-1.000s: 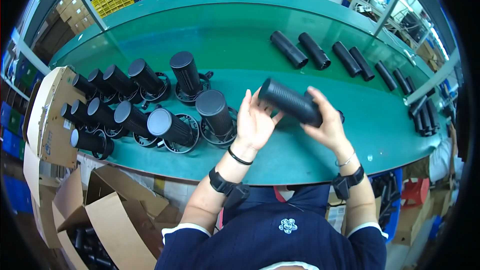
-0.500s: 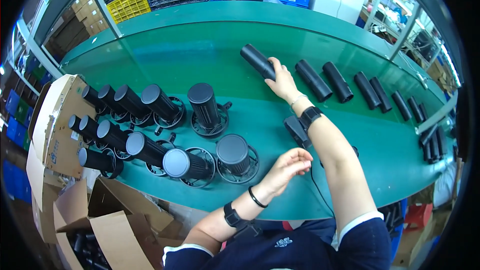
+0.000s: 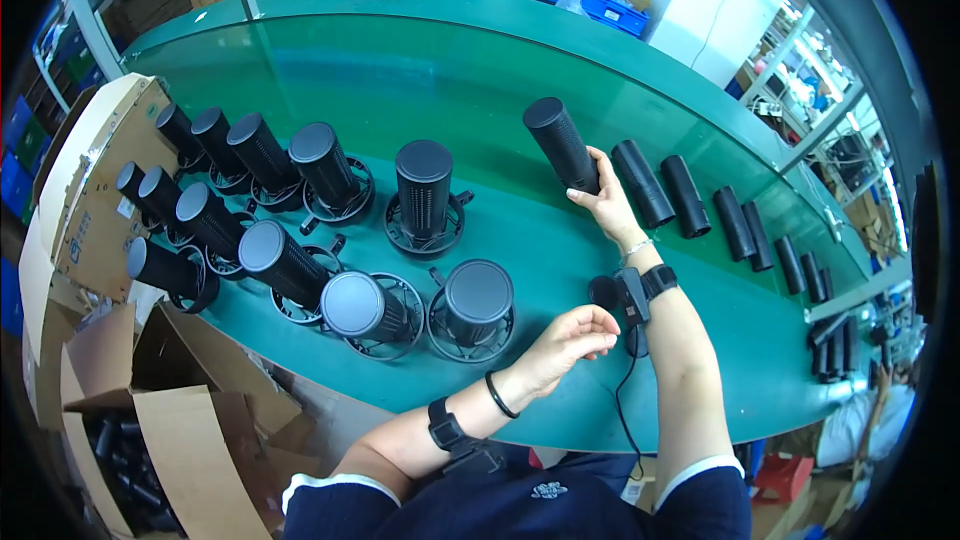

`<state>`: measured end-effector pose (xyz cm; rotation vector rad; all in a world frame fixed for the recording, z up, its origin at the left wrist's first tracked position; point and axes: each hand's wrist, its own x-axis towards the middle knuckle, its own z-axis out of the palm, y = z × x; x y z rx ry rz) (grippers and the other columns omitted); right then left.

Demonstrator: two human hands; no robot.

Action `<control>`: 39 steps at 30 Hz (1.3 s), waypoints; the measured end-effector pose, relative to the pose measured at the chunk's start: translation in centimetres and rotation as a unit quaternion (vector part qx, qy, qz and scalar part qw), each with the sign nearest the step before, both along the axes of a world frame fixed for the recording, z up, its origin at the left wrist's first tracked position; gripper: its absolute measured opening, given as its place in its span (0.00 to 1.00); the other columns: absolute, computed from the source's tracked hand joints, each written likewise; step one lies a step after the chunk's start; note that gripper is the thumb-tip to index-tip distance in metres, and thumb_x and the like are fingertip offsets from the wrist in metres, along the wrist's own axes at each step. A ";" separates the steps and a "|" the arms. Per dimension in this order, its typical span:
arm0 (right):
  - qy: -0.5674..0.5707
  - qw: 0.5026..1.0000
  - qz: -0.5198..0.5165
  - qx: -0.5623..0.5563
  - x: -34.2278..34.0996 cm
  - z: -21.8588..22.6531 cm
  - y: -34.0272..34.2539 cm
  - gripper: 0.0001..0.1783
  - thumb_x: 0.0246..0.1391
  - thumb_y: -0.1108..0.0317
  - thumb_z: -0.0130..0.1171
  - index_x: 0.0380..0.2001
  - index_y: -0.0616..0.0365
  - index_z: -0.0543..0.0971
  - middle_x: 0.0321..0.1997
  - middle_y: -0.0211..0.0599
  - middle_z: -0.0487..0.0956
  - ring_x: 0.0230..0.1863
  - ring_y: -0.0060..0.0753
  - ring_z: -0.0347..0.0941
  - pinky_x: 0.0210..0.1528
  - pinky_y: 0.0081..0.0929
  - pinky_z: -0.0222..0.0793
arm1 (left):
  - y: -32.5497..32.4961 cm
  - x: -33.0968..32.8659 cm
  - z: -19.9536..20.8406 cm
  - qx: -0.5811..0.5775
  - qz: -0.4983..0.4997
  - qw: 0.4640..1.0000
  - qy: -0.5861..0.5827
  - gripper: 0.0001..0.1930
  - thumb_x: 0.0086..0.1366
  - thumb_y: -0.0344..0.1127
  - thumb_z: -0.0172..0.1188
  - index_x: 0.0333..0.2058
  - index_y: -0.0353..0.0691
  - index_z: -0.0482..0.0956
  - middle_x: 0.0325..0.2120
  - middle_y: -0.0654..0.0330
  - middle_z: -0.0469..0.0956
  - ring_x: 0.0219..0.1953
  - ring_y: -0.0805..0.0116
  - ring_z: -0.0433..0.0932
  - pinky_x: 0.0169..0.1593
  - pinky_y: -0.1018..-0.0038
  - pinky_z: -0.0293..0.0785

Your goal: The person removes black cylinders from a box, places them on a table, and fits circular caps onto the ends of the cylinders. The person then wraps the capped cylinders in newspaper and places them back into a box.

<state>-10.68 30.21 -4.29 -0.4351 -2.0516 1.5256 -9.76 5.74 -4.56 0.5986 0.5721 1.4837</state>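
My right hand (image 3: 612, 204) grips a black perforated cylinder (image 3: 562, 145) near its lower end. The cylinder tilts up off the green table, its closed round cap at the top left. My left hand (image 3: 572, 345) hovers over the table's front part, fingers curled together; whatever they may hold is hidden. Left of it, a black cylinder on a ringed base (image 3: 478, 302) stands upright, apart from the hand. A small black device with a cable (image 3: 606, 292) is beside my right wrist, partly covered by the wrist strap.
Several similar black cylinders on ringed bases (image 3: 424, 195) fill the left side. Loose black cylinders (image 3: 642, 183) lie along the right. An open cardboard box (image 3: 190, 460) with black parts stands at the lower left. A metal post (image 3: 838, 302) rises at the right.
My right hand has lifted the black cylinder and tilted it more upright. The view has shifted. My left hand stays curled in about the same place.
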 end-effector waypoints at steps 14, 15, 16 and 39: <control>-0.192 0.916 -0.209 0.282 -4.7 -3.0 1.8 0.34 0.51 0.54 0.62 0.61 0.45 0.63 0.43 0.60 0.77 0.46 0.63 0.73 0.50 0.50 0.69 | 0.1 -0.3 -0.1 -0.037 0.023 0.999 0.017 0.08 0.62 0.33 0.58 0.40 0.41 0.75 0.33 0.66 0.75 0.37 0.77 0.72 0.42 0.79 0.65; -0.218 0.916 -0.187 0.280 -4.3 -2.7 2.3 0.39 0.52 0.46 0.60 0.64 0.42 0.60 0.46 0.60 0.76 0.49 0.63 0.72 0.52 0.51 0.67 | 0.4 -0.1 -0.1 -0.035 0.024 0.999 0.009 0.08 0.62 0.33 0.58 0.40 0.40 0.74 0.33 0.65 0.75 0.37 0.76 0.72 0.42 0.79 0.66; -0.309 0.887 -0.184 0.290 -3.8 -1.0 1.4 0.40 0.55 0.42 0.55 0.66 0.44 0.58 0.48 0.59 0.77 0.51 0.62 0.72 0.55 0.48 0.65 | 0.5 -0.1 0.0 -0.037 0.024 0.999 0.000 0.09 0.62 0.32 0.58 0.40 0.39 0.74 0.33 0.64 0.75 0.37 0.75 0.72 0.42 0.79 0.66; -0.515 0.464 -0.645 -0.322 71.3 -22.1 -54.3 0.16 0.45 0.68 0.60 0.40 0.57 0.80 0.41 0.46 0.80 0.43 0.44 0.78 0.46 0.33 0.73 | -0.1 9.9 2.0 0.045 -0.198 0.963 0.180 0.18 0.61 0.41 0.55 0.46 0.38 0.65 0.40 0.59 0.65 0.42 0.68 0.64 0.48 0.68 0.61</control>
